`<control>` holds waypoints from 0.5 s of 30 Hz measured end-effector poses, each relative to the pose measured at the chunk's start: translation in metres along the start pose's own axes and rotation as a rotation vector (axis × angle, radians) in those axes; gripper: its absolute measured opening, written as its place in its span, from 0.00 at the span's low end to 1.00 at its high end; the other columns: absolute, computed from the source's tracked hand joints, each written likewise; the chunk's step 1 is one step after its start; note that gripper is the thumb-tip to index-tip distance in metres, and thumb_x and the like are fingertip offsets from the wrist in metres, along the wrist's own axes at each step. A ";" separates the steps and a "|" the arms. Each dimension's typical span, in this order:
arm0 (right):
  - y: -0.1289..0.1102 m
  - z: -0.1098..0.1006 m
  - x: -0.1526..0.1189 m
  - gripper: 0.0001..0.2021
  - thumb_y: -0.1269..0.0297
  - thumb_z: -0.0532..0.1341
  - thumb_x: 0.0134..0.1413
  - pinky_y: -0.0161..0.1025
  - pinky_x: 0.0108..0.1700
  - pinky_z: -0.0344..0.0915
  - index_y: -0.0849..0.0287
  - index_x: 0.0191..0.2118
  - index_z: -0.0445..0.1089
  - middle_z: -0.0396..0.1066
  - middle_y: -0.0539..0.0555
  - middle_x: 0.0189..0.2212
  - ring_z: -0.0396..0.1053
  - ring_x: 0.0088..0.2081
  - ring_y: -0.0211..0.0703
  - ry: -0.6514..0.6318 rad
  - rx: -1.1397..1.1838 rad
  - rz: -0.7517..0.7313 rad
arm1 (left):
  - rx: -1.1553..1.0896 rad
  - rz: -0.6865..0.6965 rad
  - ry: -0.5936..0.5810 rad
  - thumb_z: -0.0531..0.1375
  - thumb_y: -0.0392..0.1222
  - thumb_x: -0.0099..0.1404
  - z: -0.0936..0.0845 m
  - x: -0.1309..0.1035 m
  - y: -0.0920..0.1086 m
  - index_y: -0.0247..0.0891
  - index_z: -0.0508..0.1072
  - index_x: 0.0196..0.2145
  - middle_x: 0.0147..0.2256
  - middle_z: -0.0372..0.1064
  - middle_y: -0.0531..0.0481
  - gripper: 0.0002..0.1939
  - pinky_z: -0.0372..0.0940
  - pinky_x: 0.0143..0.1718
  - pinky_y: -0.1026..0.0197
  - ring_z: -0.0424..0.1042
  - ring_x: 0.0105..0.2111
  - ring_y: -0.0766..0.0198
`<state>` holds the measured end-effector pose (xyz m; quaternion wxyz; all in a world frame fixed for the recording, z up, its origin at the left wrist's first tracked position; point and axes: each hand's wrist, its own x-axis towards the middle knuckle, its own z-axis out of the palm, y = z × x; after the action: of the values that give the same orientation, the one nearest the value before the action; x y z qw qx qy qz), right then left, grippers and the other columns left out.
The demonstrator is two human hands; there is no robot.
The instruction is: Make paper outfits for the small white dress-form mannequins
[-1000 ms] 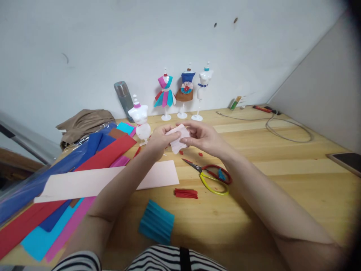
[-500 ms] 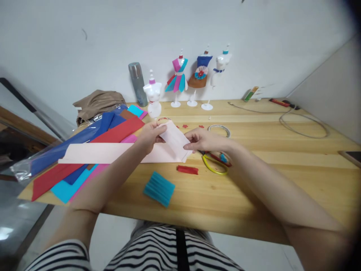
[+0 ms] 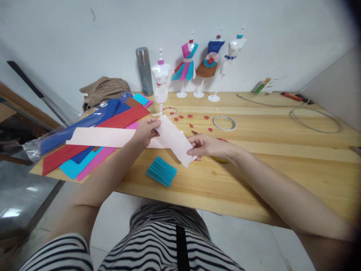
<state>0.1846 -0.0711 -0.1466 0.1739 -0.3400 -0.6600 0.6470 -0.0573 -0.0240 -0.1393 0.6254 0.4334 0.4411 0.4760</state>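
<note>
Between my hands a pale pink piece of crepe paper (image 3: 175,140) is held up at a slant above the table. My left hand (image 3: 146,131) pinches its upper left end, and my right hand (image 3: 204,146) pinches its lower right end. Beneath it lies a long pale pink strip (image 3: 101,137), partly covered by my left hand and the held piece. Nearer me is a pleated turquoise piece (image 3: 161,172). Scissors with a yellow handle (image 3: 220,159) are mostly hidden under my right hand.
Coloured crepe sheets (image 3: 64,158) are piled at the left. Small mannequins (image 3: 186,62), some dressed, and a flask (image 3: 144,71) stand along the wall. A tape roll (image 3: 225,123), red paper flowers (image 3: 190,116) and a cable (image 3: 313,113) lie on the table (image 3: 282,169).
The pink piece has been opened out longer, its lower right end drawn down by my right hand. My view has shifted, so the table appears higher.
</note>
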 end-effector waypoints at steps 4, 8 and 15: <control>-0.005 0.012 -0.003 0.13 0.60 0.70 0.46 0.29 0.23 0.60 0.63 0.36 0.74 0.69 0.47 0.23 0.63 0.22 0.31 -0.001 -0.046 0.016 | -0.050 0.012 0.148 0.60 0.32 0.62 -0.009 0.002 -0.004 0.34 0.67 0.26 0.22 0.67 0.53 0.07 0.66 0.27 0.67 0.68 0.22 0.71; -0.003 0.019 -0.002 0.11 0.60 0.70 0.44 0.31 0.23 0.60 0.61 0.32 0.73 0.69 0.48 0.21 0.63 0.21 0.31 0.020 -0.048 0.015 | -0.087 0.018 0.242 0.59 0.33 0.64 -0.020 0.011 -0.003 0.35 0.65 0.24 0.20 0.64 0.54 0.11 0.64 0.26 0.68 0.65 0.20 0.72; 0.005 0.028 0.005 0.10 0.65 0.69 0.42 0.32 0.24 0.62 0.59 0.29 0.67 0.72 0.49 0.23 0.67 0.23 0.34 0.273 -0.091 -0.055 | -0.098 0.044 0.200 0.58 0.32 0.64 -0.020 0.010 -0.004 0.33 0.69 0.26 0.22 0.69 0.51 0.08 0.68 0.30 0.67 0.70 0.24 0.70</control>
<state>0.1634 -0.0891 -0.1551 0.2641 -0.4145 -0.6678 0.5590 -0.0742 -0.0124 -0.1493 0.5881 0.3620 0.4679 0.5516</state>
